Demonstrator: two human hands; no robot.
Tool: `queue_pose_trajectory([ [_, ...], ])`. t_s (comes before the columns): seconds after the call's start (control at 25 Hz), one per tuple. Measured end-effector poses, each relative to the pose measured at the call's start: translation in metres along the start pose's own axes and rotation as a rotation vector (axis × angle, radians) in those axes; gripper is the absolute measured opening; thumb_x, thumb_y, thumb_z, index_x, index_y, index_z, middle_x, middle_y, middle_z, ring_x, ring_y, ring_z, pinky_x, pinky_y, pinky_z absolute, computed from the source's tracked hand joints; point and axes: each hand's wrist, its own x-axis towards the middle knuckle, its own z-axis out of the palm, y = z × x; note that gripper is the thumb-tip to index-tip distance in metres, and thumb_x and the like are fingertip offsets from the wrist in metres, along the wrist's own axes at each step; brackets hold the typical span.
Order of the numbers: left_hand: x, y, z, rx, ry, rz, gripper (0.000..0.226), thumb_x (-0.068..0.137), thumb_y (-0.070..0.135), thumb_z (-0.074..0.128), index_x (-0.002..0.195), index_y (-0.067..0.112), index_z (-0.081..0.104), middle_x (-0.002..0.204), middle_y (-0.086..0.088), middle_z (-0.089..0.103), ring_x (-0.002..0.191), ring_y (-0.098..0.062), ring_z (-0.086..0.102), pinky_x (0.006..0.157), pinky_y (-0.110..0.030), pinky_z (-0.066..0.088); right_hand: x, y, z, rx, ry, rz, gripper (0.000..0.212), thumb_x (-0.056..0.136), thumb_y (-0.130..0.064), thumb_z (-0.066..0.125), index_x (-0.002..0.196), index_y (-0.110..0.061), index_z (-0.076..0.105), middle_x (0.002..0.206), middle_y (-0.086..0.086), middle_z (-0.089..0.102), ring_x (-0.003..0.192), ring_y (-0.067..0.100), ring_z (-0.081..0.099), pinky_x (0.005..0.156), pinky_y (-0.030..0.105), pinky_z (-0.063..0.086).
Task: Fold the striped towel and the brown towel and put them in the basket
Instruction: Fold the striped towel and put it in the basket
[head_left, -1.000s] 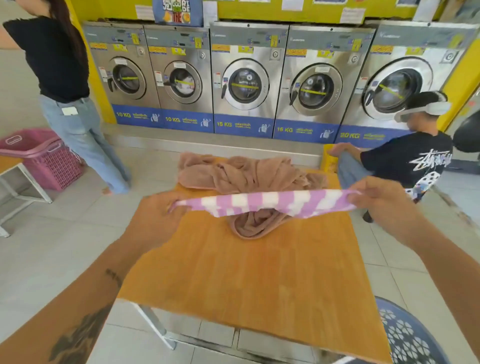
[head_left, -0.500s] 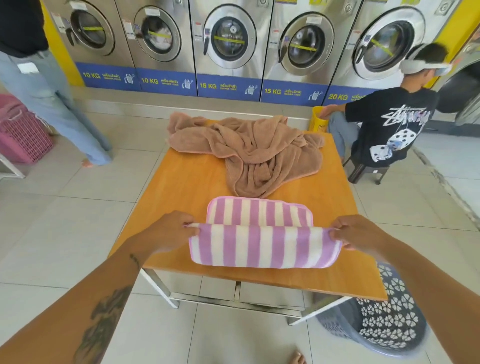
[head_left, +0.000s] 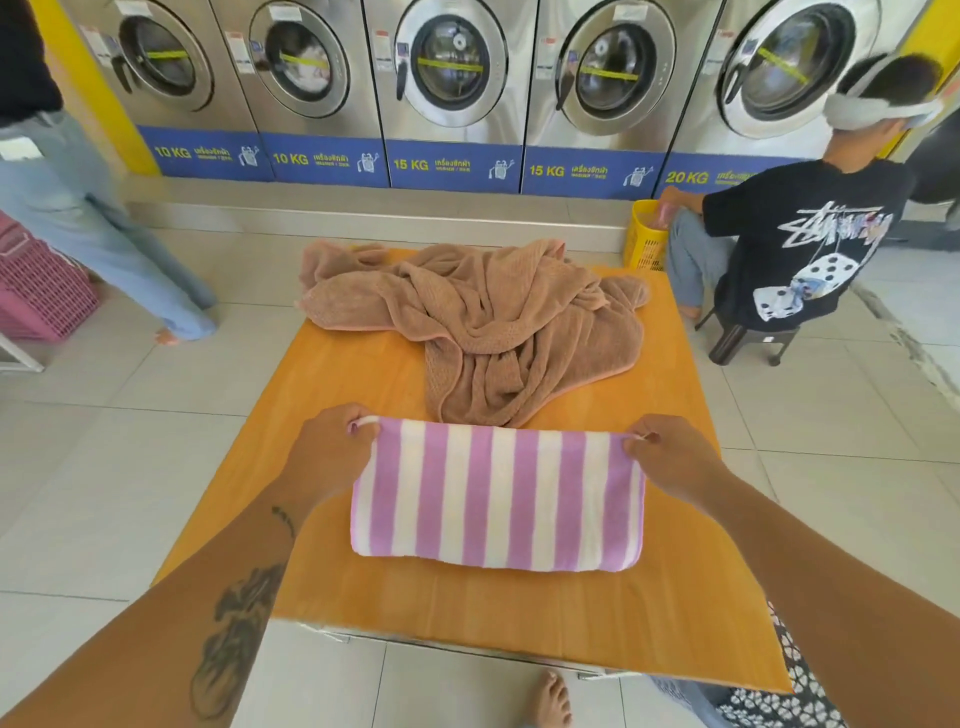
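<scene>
- Currently the far corners of the striped towel (head_left: 497, 493) are pinched by the left hand (head_left: 327, 457) and right hand (head_left: 675, 460).
- Edges could be left misaligned if released unevenly.

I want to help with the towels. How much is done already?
Done: the striped towel lies folded over on the table. In hand: the left hand and right hand pinch its far corners. Left: the brown towel sits crumpled behind it, and nothing looks placed in the basket, though only part shows.
</scene>
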Motion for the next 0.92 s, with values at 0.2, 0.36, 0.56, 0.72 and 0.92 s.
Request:
queue_pose_trajectory([
  [0.2,-0.003,0.002,0.051,0.404,0.275,0.19,0.024,0.086,0.01,0.057,0.107,0.014,0.068,0.101,-0.011,0.06,0.089,-0.038,0.059,0.073,-0.045,0.05,0.038,0.017,0.027,-0.346,-0.091,-0.046,0.036,0.091,-0.015,0.052,0.126,-0.023,0.059,0.122,0.005,0.057,0.107,0.028,0.055,0.086,0.039,0.05],
  [0.36,-0.05,0.012,0.106,0.614,0.132,0.069,0.043,0.083,0.038,0.049,0.119,0.021,0.064,0.116,-0.007,0.058,0.103,-0.033,0.057,0.085,-0.045,0.043,0.037,0.013,0.055,-0.515,-0.256,-0.378,0.058,0.092,-0.023,0.052,0.148,-0.03,0.035,0.145,-0.002,0.042,0.131,0.026,0.04,0.106,0.045,0.036],
  [0.56,-0.049,-0.008,0.118,0.683,-0.14,0.064,0.072,0.093,0.052,0.038,0.157,0.031,0.013,0.163,-0.008,0.008,0.149,-0.029,0.014,0.119,-0.053,0.01,0.011,0.012,0.065,-0.729,-0.309,-0.352,0.064,0.091,-0.03,0.054,0.146,-0.028,0.022,0.126,0.003,0.05,0.114,0.03,0.053,0.093,0.043,0.044],
  [0.72,-0.026,-0.035,0.079,0.796,0.019,0.249,0.071,0.088,0.022,0.062,0.153,0.024,0.032,0.162,-0.012,0.023,0.147,-0.03,0.023,0.117,-0.058,0.018,-0.032,-0.009,0.078,-0.262,-0.573,-0.184,0.051,0.089,-0.025,0.055,0.13,-0.024,0.026,0.092,0.003,0.062,0.079,0.023,0.061,0.066,0.037,0.047],
  [0.92,-0.081,-0.061,0.032,0.566,0.027,0.379,0.05,0.077,0.008,0.069,0.125,0.023,0.062,0.129,-0.004,0.058,0.111,-0.029,0.062,0.096,-0.042,0.047,-0.091,-0.048,0.129,0.053,-0.485,-0.108,0.038,0.091,-0.016,0.053,0.12,-0.024,0.03,0.087,0.004,0.061,0.073,0.017,0.058,0.058,0.03,0.043],
])
